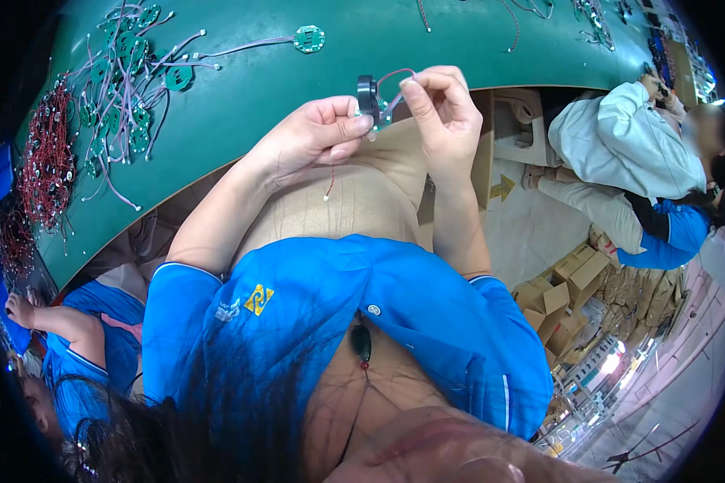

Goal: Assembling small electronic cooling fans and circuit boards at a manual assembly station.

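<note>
Over the near edge of the table, my left hand pinches a small black round part between thumb and fingers. A bit of green circuit board shows against its right side. From the part, a thin red wire arches to my right hand, whose thumb and forefinger are closed on its end. Below my left hand hangs a twisted brown-red wire with a small white connector. The fingers hide how the wires join the part.
Green tabletop carries a heap of round green circuit boards with cables, a bundle of red wires and a single board. Co-workers sit at left and right. Cardboard boxes stand on the floor at right.
</note>
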Demonstrator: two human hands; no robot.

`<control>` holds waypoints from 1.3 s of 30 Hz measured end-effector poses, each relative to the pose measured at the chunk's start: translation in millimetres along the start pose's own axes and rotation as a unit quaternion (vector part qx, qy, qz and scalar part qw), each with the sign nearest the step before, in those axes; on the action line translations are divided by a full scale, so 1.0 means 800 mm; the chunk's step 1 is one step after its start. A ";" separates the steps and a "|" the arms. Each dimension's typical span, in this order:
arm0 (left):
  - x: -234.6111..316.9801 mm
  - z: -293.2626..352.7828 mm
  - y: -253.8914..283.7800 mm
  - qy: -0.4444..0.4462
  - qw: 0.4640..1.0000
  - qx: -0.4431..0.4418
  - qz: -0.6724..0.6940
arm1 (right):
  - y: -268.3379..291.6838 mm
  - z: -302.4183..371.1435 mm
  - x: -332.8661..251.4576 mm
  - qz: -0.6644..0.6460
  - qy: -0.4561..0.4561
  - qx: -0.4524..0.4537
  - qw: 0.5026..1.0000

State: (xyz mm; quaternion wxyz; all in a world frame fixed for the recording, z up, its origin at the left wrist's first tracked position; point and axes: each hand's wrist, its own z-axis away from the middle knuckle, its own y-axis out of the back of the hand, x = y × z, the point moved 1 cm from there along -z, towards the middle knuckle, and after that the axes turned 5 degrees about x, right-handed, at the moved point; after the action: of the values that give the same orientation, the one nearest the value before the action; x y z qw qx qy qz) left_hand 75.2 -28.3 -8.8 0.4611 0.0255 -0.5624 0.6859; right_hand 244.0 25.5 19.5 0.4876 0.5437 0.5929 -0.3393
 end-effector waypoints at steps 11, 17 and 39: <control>-0.001 0.003 -0.009 -0.074 0.987 0.117 -0.087 | -0.020 0.023 0.006 0.042 -0.062 -0.002 0.997; 0.004 0.006 -0.006 -0.086 0.991 0.100 -0.017 | -0.031 0.022 -0.002 0.021 -0.003 0.004 1.000; 0.019 0.018 -0.014 -0.171 0.976 0.125 -0.059 | 0.008 0.038 0.011 0.086 -0.075 -0.115 0.987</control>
State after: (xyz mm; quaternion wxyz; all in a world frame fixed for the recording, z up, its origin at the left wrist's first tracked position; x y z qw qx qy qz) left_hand 66.8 -31.4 13.4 0.3908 0.2329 -0.5402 0.7080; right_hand 257.2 1.0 3.3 0.6174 0.5060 0.5410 -0.2649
